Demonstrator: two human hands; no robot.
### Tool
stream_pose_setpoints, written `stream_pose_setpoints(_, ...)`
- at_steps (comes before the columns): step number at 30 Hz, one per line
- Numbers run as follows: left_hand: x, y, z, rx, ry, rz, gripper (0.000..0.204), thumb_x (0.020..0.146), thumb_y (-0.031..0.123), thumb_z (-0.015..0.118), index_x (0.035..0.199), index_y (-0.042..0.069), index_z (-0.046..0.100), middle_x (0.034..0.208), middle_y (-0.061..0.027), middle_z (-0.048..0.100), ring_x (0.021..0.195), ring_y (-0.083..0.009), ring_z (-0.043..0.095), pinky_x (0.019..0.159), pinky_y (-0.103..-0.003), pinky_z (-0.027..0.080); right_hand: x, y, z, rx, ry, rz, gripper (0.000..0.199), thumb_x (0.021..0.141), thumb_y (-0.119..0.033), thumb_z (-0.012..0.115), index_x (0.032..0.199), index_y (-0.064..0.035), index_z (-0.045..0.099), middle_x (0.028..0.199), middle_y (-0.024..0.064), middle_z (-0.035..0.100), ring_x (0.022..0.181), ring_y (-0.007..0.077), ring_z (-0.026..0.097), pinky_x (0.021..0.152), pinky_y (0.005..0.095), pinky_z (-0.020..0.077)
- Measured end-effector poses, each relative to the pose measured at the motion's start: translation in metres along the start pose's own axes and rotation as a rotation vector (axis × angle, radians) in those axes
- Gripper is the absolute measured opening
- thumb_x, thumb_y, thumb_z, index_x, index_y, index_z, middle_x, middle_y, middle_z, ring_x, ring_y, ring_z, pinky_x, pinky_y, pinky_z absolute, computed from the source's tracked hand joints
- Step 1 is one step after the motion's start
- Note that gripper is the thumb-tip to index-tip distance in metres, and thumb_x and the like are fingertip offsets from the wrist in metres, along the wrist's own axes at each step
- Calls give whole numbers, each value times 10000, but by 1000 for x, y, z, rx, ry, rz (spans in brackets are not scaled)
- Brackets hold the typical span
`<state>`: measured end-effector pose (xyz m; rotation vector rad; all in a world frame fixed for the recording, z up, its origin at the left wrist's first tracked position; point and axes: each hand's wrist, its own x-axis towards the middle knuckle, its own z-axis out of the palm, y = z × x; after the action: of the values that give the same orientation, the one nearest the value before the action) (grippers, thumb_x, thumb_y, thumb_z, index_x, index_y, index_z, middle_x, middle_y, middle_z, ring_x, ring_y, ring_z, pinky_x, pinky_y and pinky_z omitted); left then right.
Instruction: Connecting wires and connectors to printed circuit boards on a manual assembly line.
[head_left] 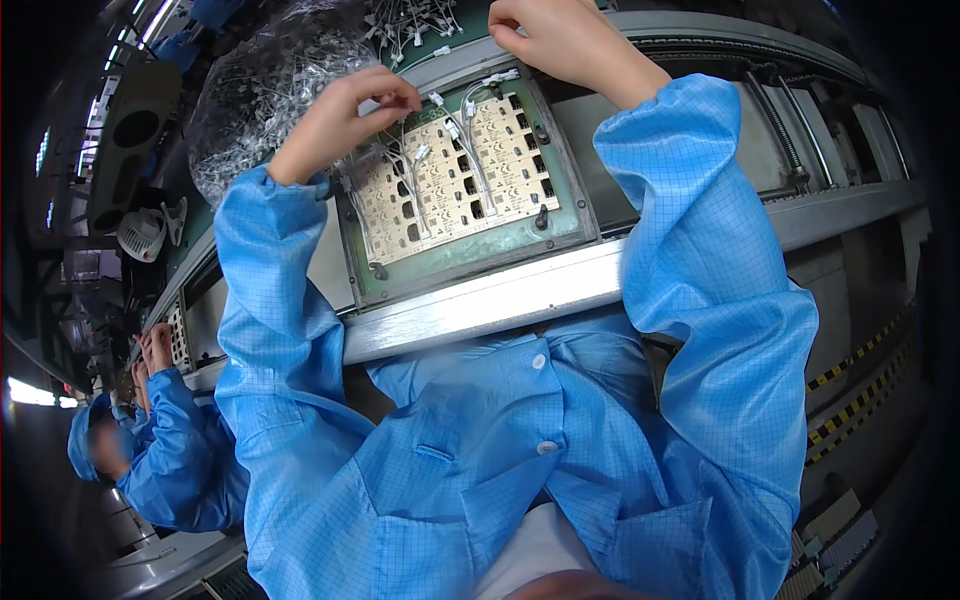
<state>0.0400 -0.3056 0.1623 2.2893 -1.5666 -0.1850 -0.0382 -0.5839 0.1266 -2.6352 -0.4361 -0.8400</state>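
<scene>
A cream circuit board panel (440, 175) with dark components lies in a green carrier plate (480, 245). White wire leads (478, 160) with small plugs run across it, some reaching past its far edge. My left hand (345, 115) is over the panel's far left corner, thumb and fingertips drawn together. Whatever may be between them is too small to make out. Past the far right corner is my right hand (560, 40), fingers curled in, partly cut off by the picture's upper edge; its grip is hidden. Near it a white plug (500, 76) rests on the carrier's far edge.
A clear plastic bag (270, 100) full of white wire leads lies at the far left. More loose leads (415, 22) lie beyond the carrier. A metal rail (490, 305) runs along the near side. Further left, a co-worker in blue (180, 460) sits at the same line.
</scene>
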Motion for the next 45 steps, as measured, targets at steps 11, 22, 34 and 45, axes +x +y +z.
stream_pose_setpoints(11, -15, 6, 18, -52, 379, -325, 168, 899, 72, 706, 1061, 30, 714, 908, -92, 689, 807, -188, 650, 752, -326, 527, -5, -39, 6, 64, 25, -141, 184, 896, -149, 577, 872, -69, 742, 929, 161, 697, 982, 315, 653, 917, 477, 435)
stream_pose_setpoints(22, -19, 2, 22, -132, 394, -403, 183, 903, 98, 712, 1074, 37, 738, 898, -74, 726, 756, -166, 640, 687, -322, 523, 6, -70, 50, 8, -305, -63, 410, 960, -130, 500, 1314, -228, 683, 1393, 128, 569, 1366, 281, 465, 1143, 614, 304)
stream_pose_setpoints(34, 0, 16, 34, 55, 188, -45, 230, 880, 26, 660, 1087, 56, 755, 1015, -137, 719, 905, -295, 683, 819, -374, 546, 15, -39, 27, 800, -378, -36, 382, 867, 56, 471, 1048, -86, 776, 1099, 97, 628, 1075, 231, 603, 1002, 349, 455)
stream_pose_setpoints(45, -9, -8, 51, -424, 387, -176, 239, 998, 46, 574, 1197, 27, 706, 1137, -98, 746, 1006, -199, 728, 906, -326, 567, 2, -42, 23, 187, -315, -22, 389, 852, -59, 555, 1215, -78, 692, 1212, 166, 627, 1175, 369, 557, 1000, 475, 441)
